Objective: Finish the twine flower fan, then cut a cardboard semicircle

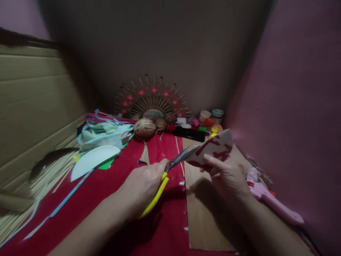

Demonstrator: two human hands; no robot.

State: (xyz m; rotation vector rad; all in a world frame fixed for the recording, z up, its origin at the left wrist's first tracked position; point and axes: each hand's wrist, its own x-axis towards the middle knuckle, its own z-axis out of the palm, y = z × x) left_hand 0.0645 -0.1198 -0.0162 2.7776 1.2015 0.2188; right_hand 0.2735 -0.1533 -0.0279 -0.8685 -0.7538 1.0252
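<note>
In my left hand (146, 185) is a pair of scissors (156, 201) with yellow handles, my fingers closed around them. Their dark blades point up and right and meet the left edge of a white piece with dark red patches (213, 147). My right hand (226, 174) pinches that piece along its lower edge, thumb on the near face. Whether it is paper, card or cloth, I cannot make out. Below it lies a brown board (205, 213) on the red cloth (119, 199).
Twine balls (145, 128) sit behind, before a flowered fan (153, 93). Left lie a pale cloth (103, 133), a white half-disc (93, 160), a blue strip (71, 193) and many thin sticks (58, 170). A pink glue gun (274, 202) rests right, beside the wall. Small jars (217, 114) stand at the back.
</note>
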